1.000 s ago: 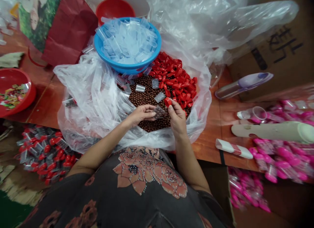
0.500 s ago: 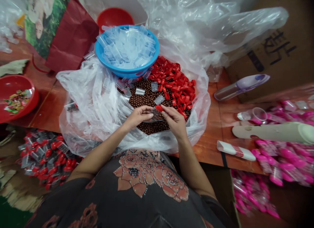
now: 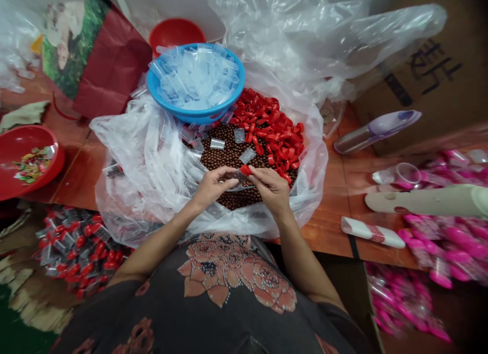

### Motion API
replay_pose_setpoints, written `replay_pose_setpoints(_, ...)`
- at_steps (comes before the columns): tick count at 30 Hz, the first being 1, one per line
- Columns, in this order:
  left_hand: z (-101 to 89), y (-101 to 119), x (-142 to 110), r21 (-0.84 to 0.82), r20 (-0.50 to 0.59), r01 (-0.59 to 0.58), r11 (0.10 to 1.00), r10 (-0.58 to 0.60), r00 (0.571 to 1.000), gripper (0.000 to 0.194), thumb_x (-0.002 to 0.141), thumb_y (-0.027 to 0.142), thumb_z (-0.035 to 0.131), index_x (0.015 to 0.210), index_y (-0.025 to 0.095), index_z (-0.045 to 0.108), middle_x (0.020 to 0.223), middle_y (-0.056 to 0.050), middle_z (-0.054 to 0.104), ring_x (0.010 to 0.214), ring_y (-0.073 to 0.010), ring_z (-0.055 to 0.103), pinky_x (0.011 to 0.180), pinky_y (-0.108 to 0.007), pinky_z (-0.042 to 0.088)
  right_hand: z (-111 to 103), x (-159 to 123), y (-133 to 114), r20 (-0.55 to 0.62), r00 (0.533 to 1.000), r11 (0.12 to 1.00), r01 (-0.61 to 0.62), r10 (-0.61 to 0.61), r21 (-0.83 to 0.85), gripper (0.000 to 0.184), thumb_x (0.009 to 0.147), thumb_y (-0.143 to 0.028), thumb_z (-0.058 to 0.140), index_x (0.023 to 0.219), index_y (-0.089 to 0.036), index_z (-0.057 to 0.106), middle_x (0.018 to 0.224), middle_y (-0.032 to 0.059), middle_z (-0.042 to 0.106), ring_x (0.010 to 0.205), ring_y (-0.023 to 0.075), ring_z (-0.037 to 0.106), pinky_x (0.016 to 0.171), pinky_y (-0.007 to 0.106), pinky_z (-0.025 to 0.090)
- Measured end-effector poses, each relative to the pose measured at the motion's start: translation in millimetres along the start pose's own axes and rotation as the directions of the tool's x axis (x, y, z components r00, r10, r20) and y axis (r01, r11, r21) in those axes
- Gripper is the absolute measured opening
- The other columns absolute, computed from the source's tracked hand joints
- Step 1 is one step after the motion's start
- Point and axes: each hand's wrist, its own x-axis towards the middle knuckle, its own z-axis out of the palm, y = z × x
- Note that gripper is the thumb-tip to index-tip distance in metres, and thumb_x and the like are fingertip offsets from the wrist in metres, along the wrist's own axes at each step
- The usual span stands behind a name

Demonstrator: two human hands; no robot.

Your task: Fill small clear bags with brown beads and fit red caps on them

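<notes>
Two hands are working just above the brown beads: your left hand is cradling a clear plastic tube with its fingers curled around it, and your right hand is pinching a red cap at the tube's end. A heap of red caps and the beads are lying in a plastic bag on the tabletop, with a blue bowl of tubes sitting just beyond your hands.
</notes>
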Motion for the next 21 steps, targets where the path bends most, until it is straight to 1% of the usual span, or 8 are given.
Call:
replay_pose_setpoints(3, 0.1, 4.2, -2.2, 0.095, -0.018, -0.026, 0.995, 0.028, 0.999, 0.029, 0.080, 0.028, 0.069, 0.107, 0.019, 0.070, 0.102, -0.006, 0.072, 0.092, -0.0162, 0.067, 0.088, -0.034, 0.054, -0.6, 0.0, -0.8, 0.014, 1.000, 1.000, 0.008, -0.008, -0.014, 0.033, 0.090, -0.022, 0.063, 0.119, -0.035, 0.068, 0.102, 0.0016, 0.076, 0.089, 0.0175, 0.069, 0.080, 0.037, 0.054)
replay_pose_setpoints(5, 1.0, 4.4, -3.2, 0.126, -0.026, -0.024, 0.992, 0.028, 0.999, 0.028, 0.080, 0.027, 0.070, 0.107, 0.019, 0.070, 0.102, -0.006, 0.072, 0.092, -0.0162, 0.067, 0.090, -0.035, 0.053, -1.2, -0.5, -0.1, 0.025, 0.999, 0.998, 0.038, -0.037, -0.048, 0.034, 0.090, -0.021, 0.063, 0.120, -0.035, 0.068, 0.102, 0.0015, 0.076, 0.087, 0.0174, 0.070, 0.079, 0.036, 0.054)
replay_pose_setpoints(9, 2.5, -0.1, -3.2, 0.049, -0.016, 0.028, 0.998, -0.028, 0.999, 0.029, 0.080, 0.029, 0.069, 0.106, 0.017, 0.069, 0.101, -0.007, 0.072, 0.090, -0.0161, 0.066, 0.086, -0.034, 0.054, -4.1, -2.8, 3.3, 0.032, 0.993, 0.991, 0.119, -0.117, -0.062, 0.037, 0.090, -0.018, 0.062, 0.122, -0.036, 0.066, 0.104, 0.0012, 0.076, 0.088, 0.0167, 0.070, 0.077, 0.035, 0.054)
replay_pose_setpoints(11, 2.5, -1.6, -2.6, 0.025, -0.003, 0.047, 0.999, -0.047, 0.999, 0.030, 0.081, 0.031, 0.069, 0.107, 0.017, 0.069, 0.103, -0.008, 0.072, 0.091, -0.0162, 0.066, 0.086, -0.034, 0.054, -6.0, -4.5, 4.7, 0.041, 0.991, 0.989, 0.129, -0.126, -0.073, 0.036, 0.090, -0.018, 0.061, 0.121, -0.036, 0.067, 0.106, 0.0010, 0.076, 0.088, 0.0169, 0.070, 0.076, 0.035, 0.054)
replay_pose_setpoints(15, 3.4, -0.8, -1.3, 0.033, -0.010, 0.044, 0.999, -0.043, 0.999, 0.027, 0.081, 0.030, 0.069, 0.105, 0.017, 0.069, 0.103, -0.007, 0.071, 0.092, -0.0161, 0.066, 0.089, -0.034, 0.053, -7.0, -7.4, 3.3, 0.075, 0.994, 0.992, 0.087, -0.080, -0.093, 0.033, 0.090, -0.022, 0.060, 0.119, -0.036, 0.068, 0.108, 0.0012, 0.076, 0.090, 0.0189, 0.071, 0.078, 0.038, 0.055)
replay_pose_setpoints(18, 5.9, 0.6, -1.0, 0.045, -0.037, 0.020, 0.999, -0.019, 0.999, 0.025, 0.080, 0.029, 0.069, 0.103, 0.018, 0.069, 0.102, -0.006, 0.071, 0.092, -0.0162, 0.066, 0.089, -0.034, 0.053, -4.0, -9.0, -1.8, 0.042, 0.999, 0.995, 0.035, -0.031, -0.094, 0.032, 0.091, -0.024, 0.059, 0.119, -0.034, 0.069, 0.106, 0.0026, 0.076, 0.091, 0.0198, 0.071, 0.079, 0.040, 0.056)
replay_pose_setpoints(21, 7.3, 2.8, -2.1, 0.065, -0.042, 0.002, 0.998, 0.001, 0.999, 0.025, 0.081, 0.028, 0.069, 0.103, 0.018, 0.069, 0.101, -0.006, 0.072, 0.092, -0.0165, 0.066, 0.089, -0.034, 0.052, -1.2, -10.7, -6.3, 0.002, 1.000, 0.997, -0.005, 0.005, -0.081, 0.029, 0.091, -0.025, 0.060, 0.117, -0.034, 0.070, 0.102, 0.0021, 0.077, 0.089, 0.0196, 0.071, 0.079, 0.040, 0.056)
